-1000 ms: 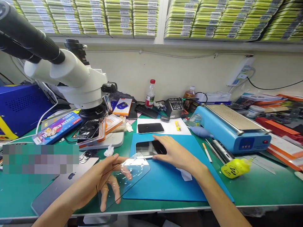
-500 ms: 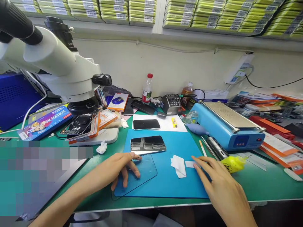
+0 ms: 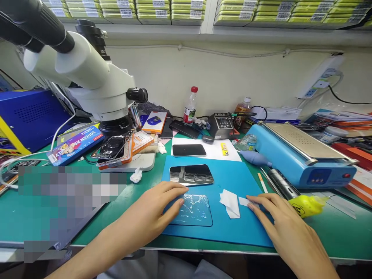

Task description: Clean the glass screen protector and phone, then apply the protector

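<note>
A clear glass panel [image 3: 194, 211] with a thin black border and wet-looking streaks lies on the blue mat [image 3: 215, 234]. My left hand [image 3: 162, 207] reaches over its left part, fingers stretched and thumb apart; some fingertips are hidden. Just beyond lies a phone [image 3: 190, 174] with a dark, reflective screen. My right hand [image 3: 279, 219] rests at the mat's right side, thumb and forefinger closed on the end of a small white strip [image 3: 243, 201]. Left of that strip sits a crumpled white wipe [image 3: 230, 204].
A microscope [image 3: 99, 85] stands at left beside stacked phone parts. Behind the mat are a dark phone [image 3: 188, 150], a yellow lighter [image 3: 224, 149] and a red-capped bottle [image 3: 190, 106]. At right are a blue heating plate machine [image 3: 302, 155], a blower bulb [image 3: 255, 157] and a yellow bottle [image 3: 306, 205].
The glass panel has turned from slanted to lying straight on the mat. My left hand has gone from behind the glass to above it. My right hand stays at the strip.
</note>
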